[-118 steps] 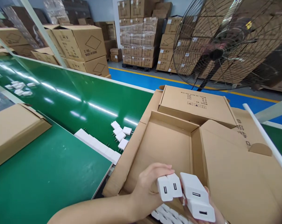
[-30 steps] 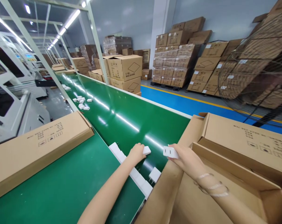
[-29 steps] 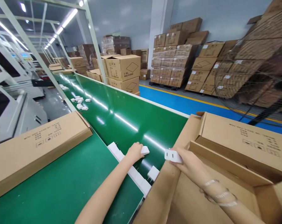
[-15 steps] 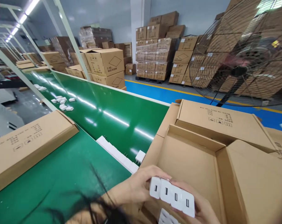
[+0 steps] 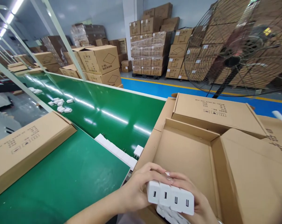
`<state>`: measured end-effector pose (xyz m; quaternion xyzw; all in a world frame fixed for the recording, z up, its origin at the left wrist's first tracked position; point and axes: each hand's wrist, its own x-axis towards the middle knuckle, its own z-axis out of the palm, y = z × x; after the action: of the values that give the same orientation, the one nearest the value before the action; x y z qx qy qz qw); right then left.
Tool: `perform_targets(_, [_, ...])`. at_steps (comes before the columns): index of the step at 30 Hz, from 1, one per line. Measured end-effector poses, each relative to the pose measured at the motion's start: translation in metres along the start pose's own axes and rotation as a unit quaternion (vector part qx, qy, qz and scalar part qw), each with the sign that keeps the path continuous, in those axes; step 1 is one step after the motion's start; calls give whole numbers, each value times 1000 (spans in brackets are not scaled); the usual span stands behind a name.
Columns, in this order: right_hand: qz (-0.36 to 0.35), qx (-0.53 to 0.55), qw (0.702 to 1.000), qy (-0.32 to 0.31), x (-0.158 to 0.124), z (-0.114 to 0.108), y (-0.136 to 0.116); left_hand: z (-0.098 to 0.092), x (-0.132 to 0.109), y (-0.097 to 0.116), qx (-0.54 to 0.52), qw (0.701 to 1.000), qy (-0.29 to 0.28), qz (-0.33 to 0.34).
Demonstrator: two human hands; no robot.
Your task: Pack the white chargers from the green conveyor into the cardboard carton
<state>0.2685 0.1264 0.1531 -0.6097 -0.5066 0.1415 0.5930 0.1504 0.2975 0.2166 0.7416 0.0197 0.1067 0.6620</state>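
A row of several white USB charger plugs [image 5: 170,198] is squeezed side by side between my hands, their USB ports facing me. My left hand [image 5: 139,185] closes on the left end, its fingers lying over the top. My right hand [image 5: 200,202] grips the right end, and the fingertips of both hands meet above the row. Beneath it, more white chargers [image 5: 169,214] show in part inside the open cardboard box [image 5: 185,149]. Left of the box, a line of chargers [image 5: 115,151] runs along the belt's near edge, and a single charger [image 5: 138,150] stands beside the box with its prongs down.
A green conveyor belt [image 5: 108,102] stretches away to the left, with loose chargers [image 5: 60,104] farther along. One closed carton [image 5: 28,146] lies on the green table [image 5: 61,174]. Another carton [image 5: 217,113] sits behind the open box. A large fan [image 5: 233,60] stands at the right.
The held row looks more level, and my left fingers now reach farther over its top. The chargers underneath show more. The whole view has shifted slightly.
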Motion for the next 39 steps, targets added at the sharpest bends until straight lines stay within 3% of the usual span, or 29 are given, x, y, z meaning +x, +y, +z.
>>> perform_targets(6, [10,10,1000,-17,-5,4,2,6,-4,-10,-30,997,52,-38])
perform_targets(14, [29,19,999,-42,-7,1,3,10,-4,-9,-57,993,66,-75])
perform_targets(32, [11,5,999,-34,-4,-2,5,16,-10,-11,2,998,54,-35])
perform_targets(36, [35,-52,994,-86,12,-20,-1,6,-5,-13,63,995,27,-75])
perform_targets(39, [139,-172,952,-211,24,-39,-5,-6,13,-11,150,982,-29,-114])
